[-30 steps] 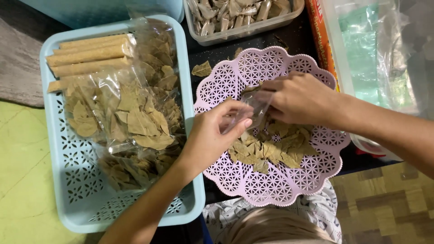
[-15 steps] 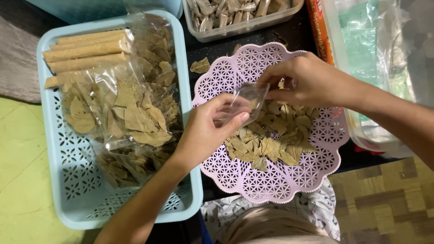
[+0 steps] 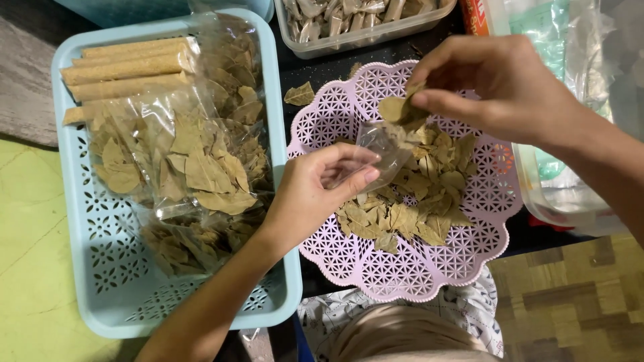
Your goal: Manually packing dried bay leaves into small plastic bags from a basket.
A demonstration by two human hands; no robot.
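Centrally, the left hand (image 3: 315, 194) pinches one small clear plastic bag (image 3: 379, 151), its grip clamped on the bag's edge, while the right hand (image 3: 496, 87) holds a couple of dried leaves (image 3: 399, 108) just above the bag's mouth, fingertips closed on them (the exact number of leaves in the pinch cannot be told). Both hands hover over one pink perforated tray (image 3: 349, 255) carrying a loose pile of dried leaves (image 3: 409, 201). To the left, one light-blue perforated basket (image 3: 114, 288) holds several filled leaf packets (image 3: 194, 167) and four tan rolls (image 3: 127, 67); one stray leaf (image 3: 300, 94) lies on the dark worktop (image 3: 322, 77).
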